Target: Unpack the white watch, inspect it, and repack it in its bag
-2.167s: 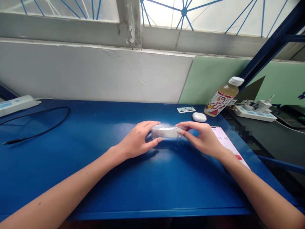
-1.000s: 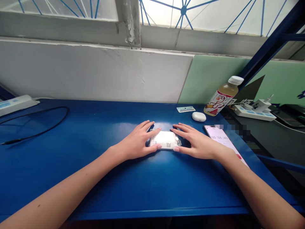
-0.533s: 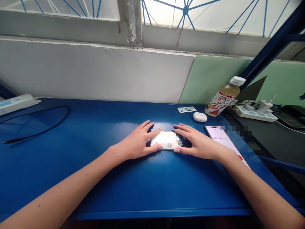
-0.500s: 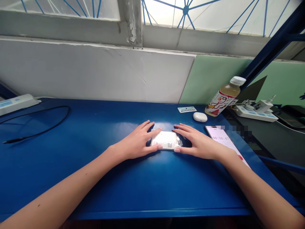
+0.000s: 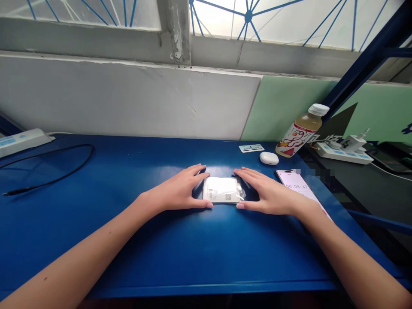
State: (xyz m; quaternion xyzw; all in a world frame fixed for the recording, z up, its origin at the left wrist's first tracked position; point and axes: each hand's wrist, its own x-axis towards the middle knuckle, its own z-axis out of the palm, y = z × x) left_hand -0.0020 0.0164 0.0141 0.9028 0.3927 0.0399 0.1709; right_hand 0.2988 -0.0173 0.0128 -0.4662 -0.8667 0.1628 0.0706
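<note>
Left hand (image 5: 175,194) and right hand (image 5: 268,195), fingers spread flat, flank a clear plastic packet (image 5: 223,190) of white contents on the blue worktop (image 5: 128,240).

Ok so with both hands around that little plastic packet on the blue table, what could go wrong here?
The packet lies flat with the left hand and right hand open beside it; its glossy wrap might slip when pinched. The phone sits close by the right wrist near the table edge, so a sideways sweep could nudge it off.
</note>
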